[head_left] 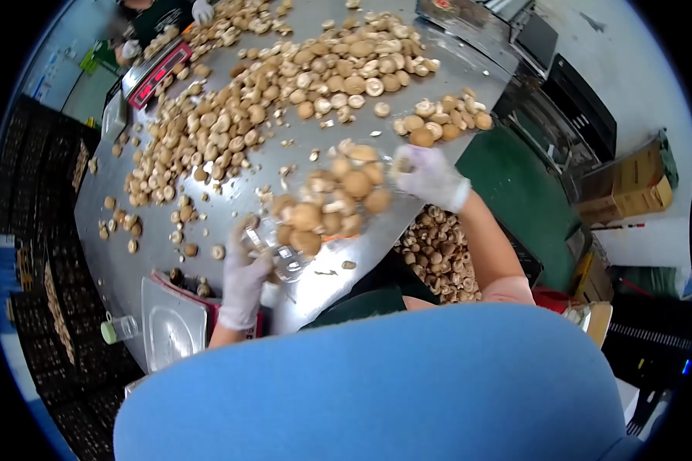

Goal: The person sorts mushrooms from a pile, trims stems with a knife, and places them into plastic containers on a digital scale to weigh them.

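A clear plastic tray (289, 263) heaped with brown-capped mushrooms (331, 201) is in front of me above the metal table. My left hand (246, 278), in a white glove, is closed on the tray's near left corner. On the tray's right side is my right hand (430, 177), also gloved, with its fingers curled in; blur hides what they hold. Beyond it, a small pile of mushrooms (442, 119) lies at the table's right edge.
A large mushroom heap (231, 123) spreads across the metal table (284, 157). One scale (178, 311) stands near left, another with a red display (158, 75) far left, near a co-worker's gloved hand (202, 11). More mushrooms (438, 253) sit low by my lap. Black crates (42, 169) line the left.
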{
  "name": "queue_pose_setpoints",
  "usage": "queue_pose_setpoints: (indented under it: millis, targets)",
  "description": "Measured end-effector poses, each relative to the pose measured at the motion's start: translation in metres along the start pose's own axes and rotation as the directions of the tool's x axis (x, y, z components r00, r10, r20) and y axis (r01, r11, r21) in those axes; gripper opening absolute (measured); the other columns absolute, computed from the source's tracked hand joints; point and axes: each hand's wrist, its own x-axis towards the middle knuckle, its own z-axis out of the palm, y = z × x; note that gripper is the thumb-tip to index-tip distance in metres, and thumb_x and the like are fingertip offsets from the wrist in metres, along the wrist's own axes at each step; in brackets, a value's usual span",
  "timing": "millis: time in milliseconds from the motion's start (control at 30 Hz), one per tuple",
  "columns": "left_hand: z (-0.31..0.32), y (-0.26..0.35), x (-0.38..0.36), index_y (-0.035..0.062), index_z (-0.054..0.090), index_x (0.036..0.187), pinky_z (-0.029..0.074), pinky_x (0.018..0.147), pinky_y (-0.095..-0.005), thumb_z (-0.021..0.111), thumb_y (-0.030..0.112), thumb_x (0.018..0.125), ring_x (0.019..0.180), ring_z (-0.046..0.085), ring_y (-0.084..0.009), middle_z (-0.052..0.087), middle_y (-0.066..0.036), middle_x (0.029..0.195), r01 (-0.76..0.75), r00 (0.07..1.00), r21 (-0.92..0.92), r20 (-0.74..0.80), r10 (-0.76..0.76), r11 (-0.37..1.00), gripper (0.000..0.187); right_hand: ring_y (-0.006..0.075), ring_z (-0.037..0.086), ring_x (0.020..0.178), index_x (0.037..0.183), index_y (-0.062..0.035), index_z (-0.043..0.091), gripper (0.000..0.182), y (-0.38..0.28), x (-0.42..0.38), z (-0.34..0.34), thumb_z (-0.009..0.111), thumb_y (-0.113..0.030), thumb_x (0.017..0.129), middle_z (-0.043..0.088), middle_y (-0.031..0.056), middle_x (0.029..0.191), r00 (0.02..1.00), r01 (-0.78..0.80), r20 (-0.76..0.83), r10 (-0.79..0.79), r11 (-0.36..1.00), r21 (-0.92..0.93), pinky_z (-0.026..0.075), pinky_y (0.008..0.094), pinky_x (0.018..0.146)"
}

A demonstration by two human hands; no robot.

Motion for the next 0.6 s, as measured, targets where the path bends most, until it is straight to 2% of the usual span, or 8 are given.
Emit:
queue_pose_setpoints:
  millis: [33,67,233,300,367,500,533,600]
  targets:
    - [0.02,-0.006,0.018,0.004,0.032,0.15,0.053,0.058,-0.0258,0.062,0.004,0.086,0.067,0.063,-0.0137,0.058,-0.005,0.094,-0.027,0.997,0.057,0.072,0.023,0.998,0.071,0.0204,0.063,0.065,0.082,-0.0071,0.061,0.02,0.029,-0.017,-0.012,0.069,-0.025,0.085,0.066,0.0127,0.075,0.994,-0.106,-0.036,0.108,0.993,0.057,0.053,0.0344,0.064]
    - [0.039,-0.005,0.034,0.004,0.032,0.15,0.053,0.058,-0.0258,0.062,0.004,0.086,0.067,0.063,-0.0137,0.058,-0.005,0.094,-0.032,0.996,0.063,0.09,0.026,0.997,0.071,0.0186,0.062,0.065,0.081,-0.0072,0.062,0.019,0.024,-0.032,-0.035,0.069,-0.024,0.085,0.066,0.0114,0.074,0.969,-0.24,-0.039,0.246,0.964,0.118,0.053,0.0342,0.065]
    - [0.123,-0.002,0.093,0.0046,0.035,0.146,0.051,0.055,-0.0257,0.063,0.002,0.086,0.063,0.06,-0.0112,0.058,-0.003,0.089,0.028,0.925,0.149,0.37,-0.082,0.988,0.066,0.0256,0.067,0.072,0.083,-0.0074,0.064,0.017,0.083,-0.075,-0.088,0.069,-0.024,0.085,0.066,0.0131,0.077,0.924,-0.35,-0.25,0.289,0.902,-0.252,0.054,0.0366,0.068]
    - [0.146,-0.008,0.106,0.0057,0.034,0.148,0.049,0.054,-0.0262,0.062,0.0,0.085,0.063,0.058,-0.0111,0.056,-0.003,0.089,-0.035,0.912,0.15,0.409,-0.03,0.988,0.069,0.0243,0.065,0.069,0.082,-0.0074,0.064,0.016,0.092,-0.084,-0.1,0.071,-0.022,0.084,0.065,0.0124,0.076,0.891,-0.422,-0.28,0.357,0.88,-0.218,0.053,0.0359,0.067]
    - [0.164,-0.003,0.115,0.0049,0.033,0.149,0.049,0.055,-0.026,0.063,-0.001,0.085,0.065,0.058,-0.011,0.055,-0.003,0.089,0.061,0.91,0.11,0.403,-0.101,0.992,0.071,0.0195,0.061,0.066,0.08,-0.0069,0.063,0.015,0.094,-0.086,-0.113,0.072,-0.018,0.083,0.063,0.0092,0.072,0.821,-0.521,-0.31,0.48,0.851,-0.063,0.051,0.0336,0.065]
    - [0.186,-0.008,0.157,0.0016,0.032,0.148,0.05,0.053,-0.0265,0.061,-0.004,0.085,0.061,0.059,-0.0125,0.054,-0.004,0.089,-0.131,0.9,0.067,0.426,0.09,0.989,0.07,0.0051,0.05,0.052,0.076,-0.0086,0.056,0.016,0.103,-0.056,-0.148,0.067,-0.01,0.088,0.052,-0.0043,0.064,0.829,-0.444,-0.259,0.496,0.864,0.235,0.043,0.0241,0.047]
    - [0.196,0.013,0.157,-0.0001,0.03,0.148,0.051,0.049,-0.0277,0.06,-0.003,0.085,0.056,0.059,-0.015,0.055,-0.005,0.088,-0.025,0.902,-0.043,0.43,0.041,0.999,0.07,0.0051,0.05,0.052,0.077,-0.0087,0.057,0.016,0.116,-0.043,-0.155,0.067,-0.011,0.089,0.053,-0.0041,0.064,0.839,-0.434,-0.275,0.469,0.883,0.181,0.043,0.024,0.047]
    - [0.213,0.02,0.177,-0.0003,0.03,0.148,0.05,0.047,-0.0278,0.06,-0.003,0.086,0.054,0.059,-0.0154,0.056,-0.007,0.088,-0.049,0.916,-0.03,0.397,0.057,0.998,0.069,0.0089,0.055,0.053,0.079,-0.0059,0.062,0.012,0.137,-0.016,-0.171,0.067,-0.015,0.086,0.059,0.0009,0.066,0.85,-0.436,-0.284,0.444,0.895,0.093,0.048,0.0276,0.052]
